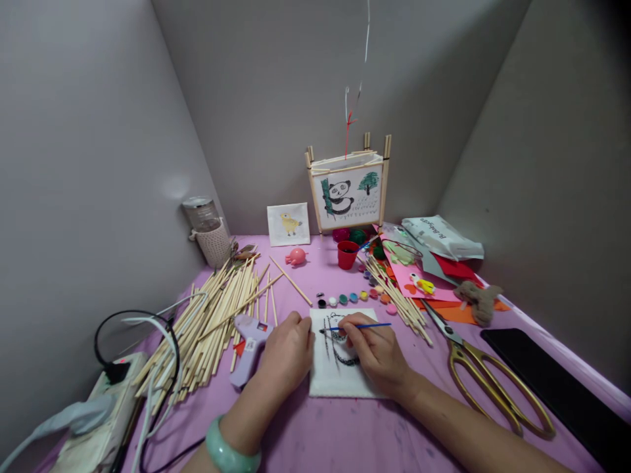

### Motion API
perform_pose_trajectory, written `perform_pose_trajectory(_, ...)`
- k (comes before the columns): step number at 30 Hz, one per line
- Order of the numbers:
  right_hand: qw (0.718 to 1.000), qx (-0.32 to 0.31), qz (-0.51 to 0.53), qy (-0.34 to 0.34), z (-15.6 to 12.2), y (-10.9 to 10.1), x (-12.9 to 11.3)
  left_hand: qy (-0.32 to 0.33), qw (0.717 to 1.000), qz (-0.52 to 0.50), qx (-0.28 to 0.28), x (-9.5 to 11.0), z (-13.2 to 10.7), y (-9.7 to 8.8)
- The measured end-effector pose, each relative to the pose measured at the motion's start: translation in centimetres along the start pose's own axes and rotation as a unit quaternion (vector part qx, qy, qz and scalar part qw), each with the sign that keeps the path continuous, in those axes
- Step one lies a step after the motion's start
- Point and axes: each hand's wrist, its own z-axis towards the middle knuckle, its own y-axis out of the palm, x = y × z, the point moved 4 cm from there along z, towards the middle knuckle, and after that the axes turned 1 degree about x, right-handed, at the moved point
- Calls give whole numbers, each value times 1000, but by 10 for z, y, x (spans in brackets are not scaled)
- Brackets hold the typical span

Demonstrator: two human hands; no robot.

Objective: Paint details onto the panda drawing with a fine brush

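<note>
My right hand (pixel 371 351) pinches a thin paintbrush (pixel 367 326) with a blue handle, its dark tip touching a small white canvas (pixel 323 381). Black painted lines on the canvas form a partly hidden figure with upright strokes at its left. Fingers curled, my left hand (pixel 290 347) holds the canvas by its left edge. A lilac glue gun (pixel 250 345) lies just left of that hand. Beyond the canvas runs a row of small paint pots (pixel 343 299), with black and white at the left end.
Wooden sticks (pixel 221 315) cover the left side, near a power strip (pixel 106 401) with cables. Behind stand a red cup (pixel 348 256), a duck picture (pixel 288 225) and a panda lantern (pixel 349 197). Gold-handled scissors (pixel 476 358) and a black phone-like slab (pixel 547 387) lie right.
</note>
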Motion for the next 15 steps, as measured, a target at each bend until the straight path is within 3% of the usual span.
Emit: perform_pose_trajectory(15, 1000, -9, -22, -5, 0, 1, 0, -1, 1000, -2, 0, 0, 0, 1)
